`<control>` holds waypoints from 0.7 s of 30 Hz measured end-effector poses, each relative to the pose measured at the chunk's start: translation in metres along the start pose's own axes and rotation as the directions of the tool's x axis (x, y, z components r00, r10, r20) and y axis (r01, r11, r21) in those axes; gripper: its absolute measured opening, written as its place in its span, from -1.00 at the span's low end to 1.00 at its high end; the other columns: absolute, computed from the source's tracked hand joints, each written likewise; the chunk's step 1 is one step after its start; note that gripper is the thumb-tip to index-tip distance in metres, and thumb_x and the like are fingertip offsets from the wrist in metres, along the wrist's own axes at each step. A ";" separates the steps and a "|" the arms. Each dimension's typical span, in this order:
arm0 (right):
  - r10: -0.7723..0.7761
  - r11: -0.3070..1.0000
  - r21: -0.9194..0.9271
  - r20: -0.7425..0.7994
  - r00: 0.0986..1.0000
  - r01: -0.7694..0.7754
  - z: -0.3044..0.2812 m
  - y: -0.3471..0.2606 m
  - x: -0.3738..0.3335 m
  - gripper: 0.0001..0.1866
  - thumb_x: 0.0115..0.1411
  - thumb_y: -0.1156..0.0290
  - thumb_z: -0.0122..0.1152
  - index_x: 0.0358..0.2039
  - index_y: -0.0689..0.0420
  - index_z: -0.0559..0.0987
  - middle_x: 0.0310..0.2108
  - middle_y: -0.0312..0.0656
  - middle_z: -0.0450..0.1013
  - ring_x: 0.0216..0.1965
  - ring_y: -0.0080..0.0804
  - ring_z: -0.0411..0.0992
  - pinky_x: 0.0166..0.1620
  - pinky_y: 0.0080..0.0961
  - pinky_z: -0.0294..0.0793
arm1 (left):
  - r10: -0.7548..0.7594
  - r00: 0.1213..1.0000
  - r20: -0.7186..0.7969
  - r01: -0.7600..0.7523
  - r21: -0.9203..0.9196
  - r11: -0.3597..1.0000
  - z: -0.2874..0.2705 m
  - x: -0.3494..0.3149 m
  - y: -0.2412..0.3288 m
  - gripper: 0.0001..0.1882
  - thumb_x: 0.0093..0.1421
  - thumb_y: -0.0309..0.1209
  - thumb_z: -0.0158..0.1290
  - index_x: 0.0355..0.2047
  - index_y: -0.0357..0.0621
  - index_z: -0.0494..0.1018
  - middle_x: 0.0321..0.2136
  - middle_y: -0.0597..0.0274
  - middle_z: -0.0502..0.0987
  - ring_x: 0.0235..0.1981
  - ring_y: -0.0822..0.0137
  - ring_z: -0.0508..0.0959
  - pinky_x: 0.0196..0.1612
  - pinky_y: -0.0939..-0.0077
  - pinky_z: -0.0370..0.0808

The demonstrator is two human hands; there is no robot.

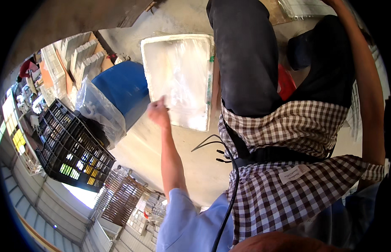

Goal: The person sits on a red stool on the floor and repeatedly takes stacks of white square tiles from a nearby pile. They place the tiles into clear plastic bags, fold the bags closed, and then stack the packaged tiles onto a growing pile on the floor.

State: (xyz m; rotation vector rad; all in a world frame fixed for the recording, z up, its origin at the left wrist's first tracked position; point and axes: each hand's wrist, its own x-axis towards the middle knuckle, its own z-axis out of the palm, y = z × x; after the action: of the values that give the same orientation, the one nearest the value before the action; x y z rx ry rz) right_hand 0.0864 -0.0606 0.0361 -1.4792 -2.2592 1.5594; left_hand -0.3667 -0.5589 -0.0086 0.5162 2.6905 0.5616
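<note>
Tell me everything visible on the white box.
White box: rectangular, rounded corners, pale rim, foam-like look. Clear film with glossy streaks and creases lies across its face; whether a lid sits beneath, I can't tell. Green marks run along its right edge. It appears to rest flat on the pale floor, between the blue tub and the person's leg. The blurred left hand overlaps its lower left edge; contact is unclear.

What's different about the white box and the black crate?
The white box is pale; the black crate is dark.
The crate's sides are a gappy grid, but the box's rim looks solid.
The left hand is by the box; no hand is near the crate.
Both look boxy.
</note>
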 end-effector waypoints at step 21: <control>-0.078 0.997 0.004 -0.022 0.997 0.078 0.003 0.004 0.011 -0.78 0.18 0.39 0.20 -0.25 0.26 0.63 -0.42 -0.19 0.58 -0.42 -0.47 0.58 -0.36 -0.49 0.57 | 0.207 0.977 0.051 -0.163 -0.446 0.880 -0.095 -0.015 0.042 -0.78 0.22 -0.48 0.23 -0.43 -0.21 0.37 -0.09 -0.19 0.57 -0.09 0.26 0.57 -0.02 0.40 0.50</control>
State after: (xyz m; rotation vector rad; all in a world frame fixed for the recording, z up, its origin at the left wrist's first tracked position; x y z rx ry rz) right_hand 0.0811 -0.0549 0.0268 -1.3816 -2.2709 1.5190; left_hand -0.3793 -0.5585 0.0956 0.6519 2.3265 1.1330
